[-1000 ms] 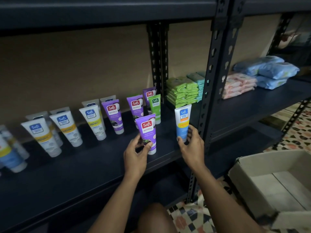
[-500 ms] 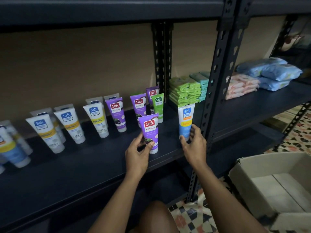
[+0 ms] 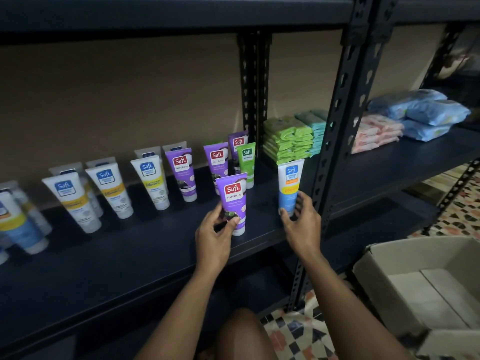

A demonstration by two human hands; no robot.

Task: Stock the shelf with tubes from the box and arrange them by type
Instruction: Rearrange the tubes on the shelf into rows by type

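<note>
Cardboard box (image 3: 376,258), lower right, shows no tubes. At the shelf (image 3: 117,261) front, left hand (image 3: 211,237) pinches a purple Safi Naturals tube (image 3: 232,198) and right hand (image 3: 302,227) grips a blue Safi Perfect White tube (image 3: 289,183), steadying both cap-down. Behind, matching purple tubes (image 3: 181,172) stand grouped by type.

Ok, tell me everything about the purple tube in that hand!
The purple tube looks like soft, shiny plastic, with a red Safi label, the word Naturals and a dark fruit picture. It stands upright on its pale cap, flat crimped end up, near the front edge of the dark shelf, ahead of the other purple tubes. The left hand holds its lower part, thumb across the front.
</note>
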